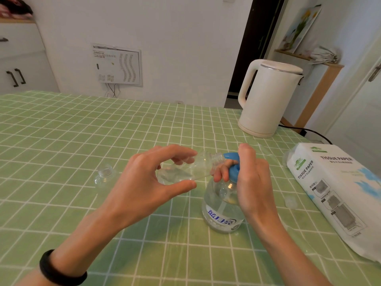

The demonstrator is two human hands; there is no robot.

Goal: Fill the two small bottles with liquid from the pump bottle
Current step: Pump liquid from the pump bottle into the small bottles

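left hand (144, 182) pinches bottle (198, 166) sideways, mouth at pump bottle (222, 207) spout | right hand (253, 182) grips pump head | second bottle (105, 175) stands apart, left

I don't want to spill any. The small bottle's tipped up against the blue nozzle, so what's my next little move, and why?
Probably press the pump head down gently with the right hand. The left hand holds the small bottle on its side with its mouth right at the nozzle, and the right hand's fingers are curled round the pump head, so one slow stroke should send liquid in.
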